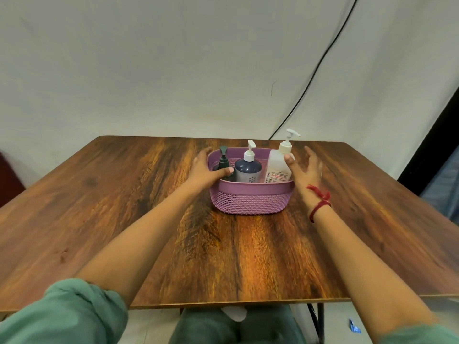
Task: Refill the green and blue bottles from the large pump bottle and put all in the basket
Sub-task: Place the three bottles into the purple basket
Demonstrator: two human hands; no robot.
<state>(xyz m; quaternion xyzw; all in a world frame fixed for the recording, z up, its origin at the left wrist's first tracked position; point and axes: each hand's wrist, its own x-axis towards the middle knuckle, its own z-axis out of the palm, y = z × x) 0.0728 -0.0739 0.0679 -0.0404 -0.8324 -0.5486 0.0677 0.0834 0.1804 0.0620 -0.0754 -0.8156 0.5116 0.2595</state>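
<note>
a: what's where, big to small?

b: wood table (149, 219), purple basket (250, 197) near the far middle, standing flat. all 3 bottles upright inside it: large pump bottle (279, 167) at the right end, blue bottle (248, 171) in the middle, green bottle (223, 165) at the left end. packed side by side, prob so they prop each other & don't tip.

a: hands?

b: one each side of the basket, bracketing it. left hand (206, 170) lies over the left rim, fingers round the outside, thumb across the top by the green bottle, loosely cupping the rim, not pinching a bottle. right hand (305, 170) is spread open, just beside the right end, thumb up by the pump bottle; touching or not, can't tell.

a: why like that?

b: looks like a 2-handed hold on the basket itself. whether the refill is done, can't tell; levels don't show.
</note>
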